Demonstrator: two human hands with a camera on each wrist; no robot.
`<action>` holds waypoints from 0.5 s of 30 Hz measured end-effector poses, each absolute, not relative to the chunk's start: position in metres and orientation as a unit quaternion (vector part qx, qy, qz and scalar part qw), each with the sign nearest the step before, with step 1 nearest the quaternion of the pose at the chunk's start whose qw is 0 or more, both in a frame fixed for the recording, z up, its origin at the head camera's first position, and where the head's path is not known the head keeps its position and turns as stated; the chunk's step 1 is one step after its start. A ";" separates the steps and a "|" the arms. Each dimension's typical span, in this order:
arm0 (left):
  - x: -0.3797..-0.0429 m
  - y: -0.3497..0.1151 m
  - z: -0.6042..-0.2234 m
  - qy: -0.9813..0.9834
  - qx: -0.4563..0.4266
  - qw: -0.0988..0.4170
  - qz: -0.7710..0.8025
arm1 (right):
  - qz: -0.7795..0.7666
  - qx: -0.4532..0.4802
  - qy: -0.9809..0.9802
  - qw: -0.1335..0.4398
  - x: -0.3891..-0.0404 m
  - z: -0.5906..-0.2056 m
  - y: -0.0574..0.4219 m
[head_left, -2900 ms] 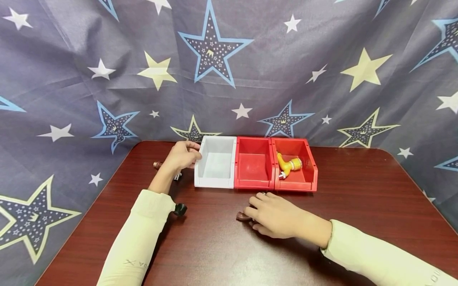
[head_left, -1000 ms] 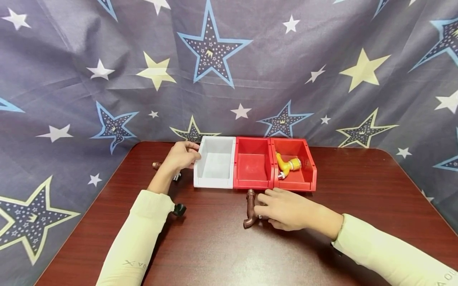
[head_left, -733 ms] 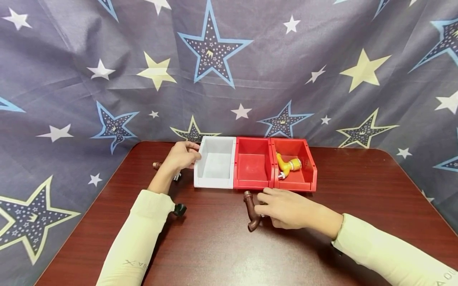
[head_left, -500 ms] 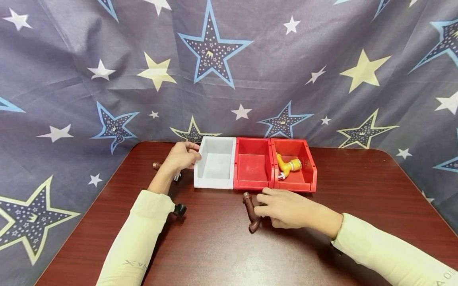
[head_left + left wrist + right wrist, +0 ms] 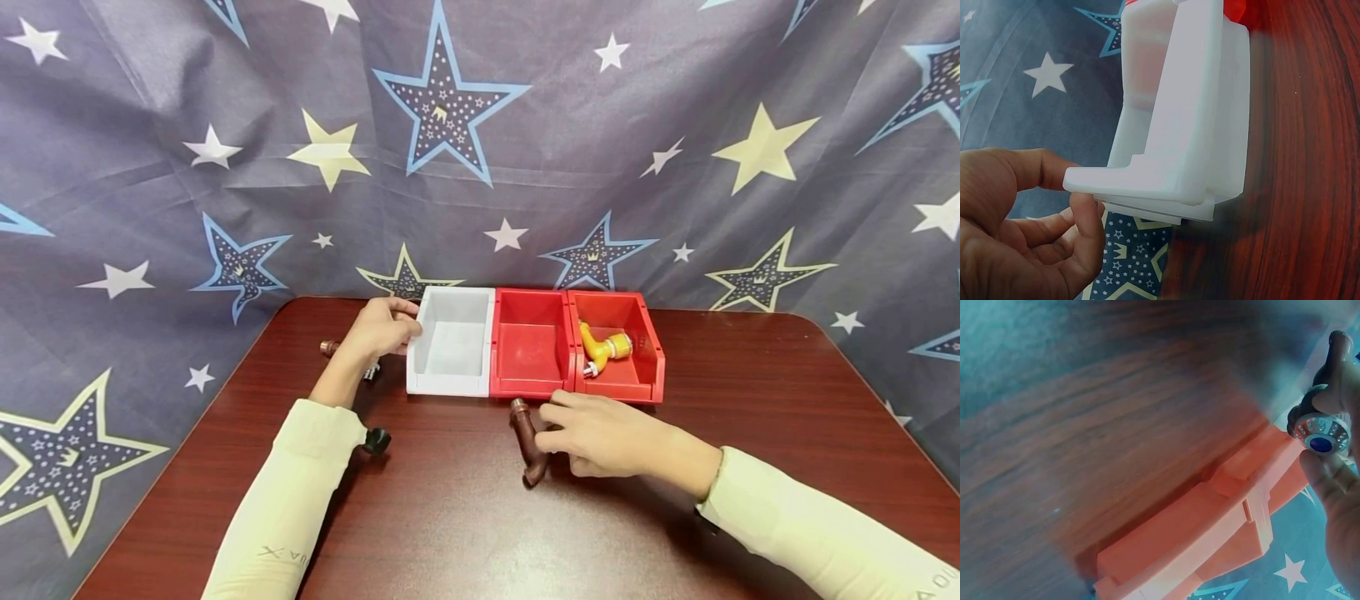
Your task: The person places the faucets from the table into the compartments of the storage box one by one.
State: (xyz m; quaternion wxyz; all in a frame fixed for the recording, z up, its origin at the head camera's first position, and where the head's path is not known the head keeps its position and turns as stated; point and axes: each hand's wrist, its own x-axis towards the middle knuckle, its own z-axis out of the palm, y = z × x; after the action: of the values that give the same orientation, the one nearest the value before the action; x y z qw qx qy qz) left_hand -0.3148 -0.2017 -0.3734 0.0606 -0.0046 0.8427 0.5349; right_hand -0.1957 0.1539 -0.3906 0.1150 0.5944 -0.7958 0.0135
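Observation:
My left hand (image 5: pixel 378 329) pinches the left rim of the white bin (image 5: pixel 448 384) between thumb and a finger, as the left wrist view also shows. In front of the red bins, my right hand (image 5: pixel 603 435) grips a brown tap (image 5: pixel 527 440) by its knob end. The tap's threaded inlet points toward the bins and its spout toward me. In the right wrist view, the tap's silver knob (image 5: pixel 1322 434) with a blue centre shows between the fingers. Whether the tap touches the table I cannot tell.
Beside the white bin stand a middle red bin (image 5: pixel 531 387) and a right red bin (image 5: pixel 619 392). A yellow tap (image 5: pixel 604 346) lies in the right one. Partly behind my left wrist lies another brown tap (image 5: pixel 328 347). A star-patterned cloth (image 5: pixel 480 208) hangs behind the table.
My right hand has shifted a little right, and the brown tap has swung from mostly hidden under the fingers to pointing toward the bins. My left hand stays on the white bin.

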 end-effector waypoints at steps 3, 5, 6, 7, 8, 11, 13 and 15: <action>-0.315 -0.202 -0.373 0.843 -0.007 0.061 0.535 | 0.011 0.593 -0.796 0.122 -0.196 -0.388 0.154; -0.315 -0.202 -0.373 0.844 -0.007 0.061 0.532 | 0.011 0.591 -0.797 0.123 -0.197 -0.387 0.154; -0.315 -0.202 -0.373 0.845 -0.007 0.061 0.532 | 0.013 0.591 -0.797 0.124 -0.197 -0.386 0.154; -0.315 -0.202 -0.373 0.845 -0.007 0.061 0.531 | 0.013 0.591 -0.796 0.126 -0.198 -0.385 0.154; -0.315 -0.202 -0.373 0.845 -0.006 0.060 0.531 | 0.014 0.592 -0.796 0.128 -0.198 -0.385 0.154; -0.315 -0.202 -0.373 0.845 -0.007 0.061 0.531 | 0.011 0.593 -0.794 0.136 -0.199 -0.382 0.154; -0.314 -0.202 -0.373 0.844 -0.008 0.061 0.532 | 0.009 0.592 -0.794 0.139 -0.199 -0.380 0.154; -0.314 -0.202 -0.373 0.844 -0.009 0.062 0.533 | 0.010 0.590 -0.795 0.140 -0.199 -0.379 0.155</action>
State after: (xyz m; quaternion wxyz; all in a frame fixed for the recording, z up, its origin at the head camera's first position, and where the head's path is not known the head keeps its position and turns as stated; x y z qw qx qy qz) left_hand -0.3141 -0.2020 -0.3726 0.0618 -0.0085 0.8438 0.5330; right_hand -0.1993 0.1548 -0.3787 0.1404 0.5901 -0.7949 0.0101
